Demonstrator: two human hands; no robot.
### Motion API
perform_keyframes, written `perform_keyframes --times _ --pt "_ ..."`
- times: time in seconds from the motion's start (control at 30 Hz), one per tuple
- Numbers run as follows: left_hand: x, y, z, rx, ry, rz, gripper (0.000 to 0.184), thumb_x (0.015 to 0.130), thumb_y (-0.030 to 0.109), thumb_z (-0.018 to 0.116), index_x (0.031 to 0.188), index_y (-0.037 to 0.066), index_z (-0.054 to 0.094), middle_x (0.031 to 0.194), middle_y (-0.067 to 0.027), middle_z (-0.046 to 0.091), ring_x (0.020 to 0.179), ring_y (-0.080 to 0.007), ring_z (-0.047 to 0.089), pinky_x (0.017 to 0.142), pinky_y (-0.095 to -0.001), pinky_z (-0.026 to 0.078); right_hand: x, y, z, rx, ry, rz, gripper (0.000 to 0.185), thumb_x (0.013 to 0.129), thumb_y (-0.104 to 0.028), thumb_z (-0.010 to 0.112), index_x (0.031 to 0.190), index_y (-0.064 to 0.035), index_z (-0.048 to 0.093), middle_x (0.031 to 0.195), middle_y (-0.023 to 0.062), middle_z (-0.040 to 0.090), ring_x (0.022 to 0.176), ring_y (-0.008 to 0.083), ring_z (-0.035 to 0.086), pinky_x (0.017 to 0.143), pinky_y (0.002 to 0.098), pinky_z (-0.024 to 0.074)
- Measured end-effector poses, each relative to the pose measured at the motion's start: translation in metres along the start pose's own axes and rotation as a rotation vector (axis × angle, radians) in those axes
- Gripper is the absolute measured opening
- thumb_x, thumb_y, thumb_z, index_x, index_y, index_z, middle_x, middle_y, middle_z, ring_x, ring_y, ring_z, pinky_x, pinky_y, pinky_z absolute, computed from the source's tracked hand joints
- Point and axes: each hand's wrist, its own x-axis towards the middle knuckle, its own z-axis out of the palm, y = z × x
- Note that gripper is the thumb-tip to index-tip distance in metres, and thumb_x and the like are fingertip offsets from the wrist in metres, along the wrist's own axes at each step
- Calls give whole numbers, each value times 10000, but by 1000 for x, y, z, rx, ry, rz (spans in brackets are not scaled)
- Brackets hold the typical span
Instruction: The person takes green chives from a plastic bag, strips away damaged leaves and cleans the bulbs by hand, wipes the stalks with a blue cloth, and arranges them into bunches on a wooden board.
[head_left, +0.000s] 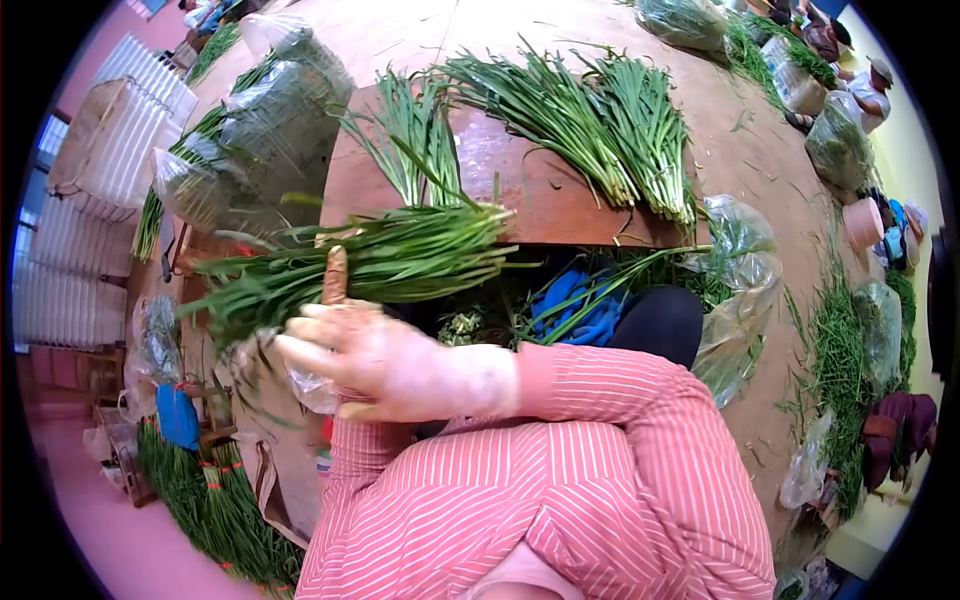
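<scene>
a bunch of garlic chives [430, 252] held sideways at the near edge of the tabletop [563, 212]
the left hand [336, 276], mostly hidden, clasps it with one finger over the leaves [262, 268]; the gloved right hand [385, 362] blurs just beside it, fingers [306, 332] partly spread; whether they grasp any leaves, i cannot tell; other chive bunches [640, 130] lie beyond on the tabletop
</scene>
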Motion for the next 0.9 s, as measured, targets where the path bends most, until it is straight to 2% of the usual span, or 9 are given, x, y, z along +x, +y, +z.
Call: perform_keyframes --times 0.17,0.3,0.43,0.5,0.57,0.63,0.7,0.83,0.9 --pt "-25 39 -13 157 279 237 323 908 186 551 1192 33 553 1139 -122 601 1039 -258 570 943 -440 463 -82 30 -74 -507 240 360 689 718 -252 731 1276 29 442 1181 182 539 1100 336 521 976 402 395" --pt "-43 48 -10 248 317 330 375 872 197 603 1180 -6 537 1131 -125 592 1007 -239 579 918 -386 480 -111 70 -73 -748 92 837 1118 621 -653 693 1365 74 285 1343 237 378 1276 370 326 1078 460 218" --pt "-56 47 -14 292 156 300 397 891 184 552 1239 6 482 1203 -159 546 1094 -308 533 974 -453 436 -84 68 -57 -528 111 667 769 743 -500 676 1357 -114 420 1325 140 477 1305 340 331 1104 483 136" --pt "-62 51 -12 111 31 323 430 875 169 566 1267 29 460 1206 -156 547 1118 -325 518 984 -500 419 -94 81 -54 -354 199 645 291 815 -272 653 1077 -144 649 975 99 655 901 255 623 960 406 400" --pt "-63 60 -17 -14 94 206 385 846 126 601 1211 69 493 1128 -117 575 1093 -317 535 1025 -544 361 -115 89 -52 -332 337 731 229 832 -197 628 1053 -149 663 859 105 666 760 264 643 754 342 505" --pt "-54 63 -11 42 -252 308 314 824 88 625 1117 100 516 1000 -69 578 1057 -285 543 1073 -561 286 -136 92 -62 -515 459 768 184 847 -138 584 1010 -138 667 802 124 656 722 283 636 633 345 506" --pt "-58 69 -10 28 -183 296 276 808 63 640 1047 109 510 909 -42 549 1023 -258 538 1099 -557 238 -179 118 -84 -538 528 815 149 853 -160 569 959 -134 671 786 130 656 703 291 638 616 368 498" --pt "-64 92 -26 43 -137 408 293 804 89 663 1050 121 507 903 -21 545 996 -235 528 1107 -538 240 -203 103 -149 -1030 35 1446 239 808 -285 657 952 -95 660 816 130 661 768 323 631 680 438 485" --pt "-66 96 -28 -38 -151 471 227 848 131 603 1036 129 476 865 -24 506 980 -248 538 1064 -541 312 -204 96 -150 -1494 56 1071 330 807 -368 636 938 -65 638 832 129 648 800 298 631 708 435 478"
